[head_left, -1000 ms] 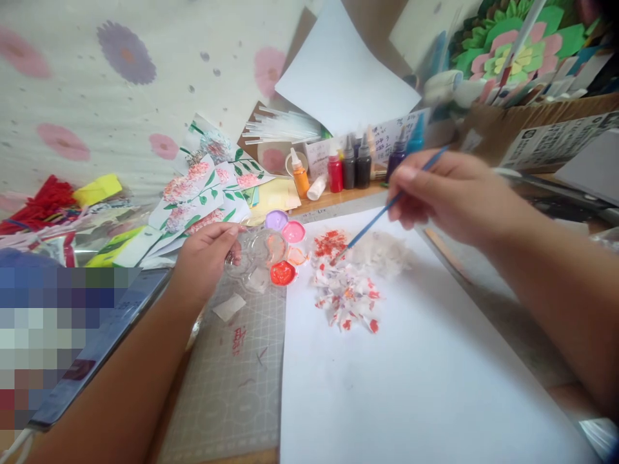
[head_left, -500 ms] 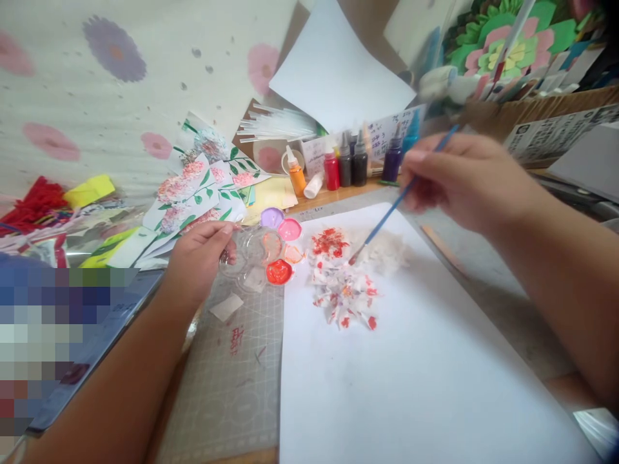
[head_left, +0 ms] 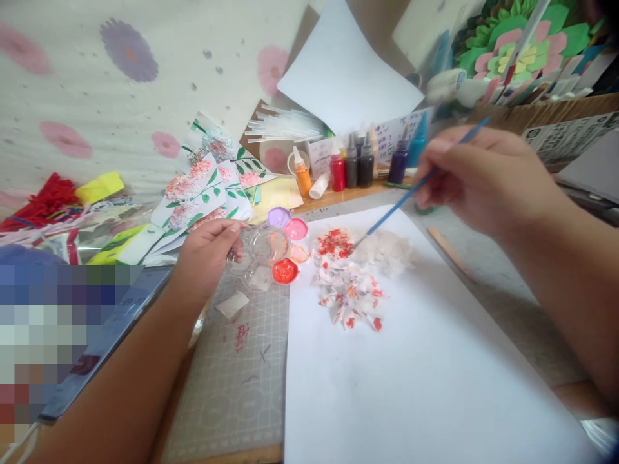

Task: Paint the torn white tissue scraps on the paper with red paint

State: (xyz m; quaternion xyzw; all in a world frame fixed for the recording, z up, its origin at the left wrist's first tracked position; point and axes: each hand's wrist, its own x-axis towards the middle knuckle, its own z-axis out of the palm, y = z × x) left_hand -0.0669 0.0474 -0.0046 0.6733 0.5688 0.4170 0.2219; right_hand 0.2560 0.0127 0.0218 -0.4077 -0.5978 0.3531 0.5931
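Observation:
My right hand [head_left: 471,174] is closed around a blue paintbrush [head_left: 403,200], held slanting down to the left. Its bristles meet the edge of a red-dabbed white tuft [head_left: 335,243] on the white paper [head_left: 387,386]. Below that tuft lies a larger crumpled white flower [head_left: 351,296] with red tips, and to the right a plain white tuft [head_left: 389,251]. My left hand [head_left: 210,258] pinches the edge of a clear plastic palette [head_left: 256,248]. Purple, pink, pale orange and red paint [head_left: 285,271] fill the palette's right-hand wells.
Behind the paper stand several paint bottles, among them red [head_left: 338,173] and orange [head_left: 302,174]. Painted flower cards [head_left: 198,190] lie at the back left. A grey cutting mat [head_left: 227,386] lies under the paper. A cardboard box [head_left: 570,129] stands at the right.
The brush tip has moved up onto the edge of the red-dabbed tuft, and my right hand has shifted right. My left hand still holds the palette. The whole view has shifted slightly.

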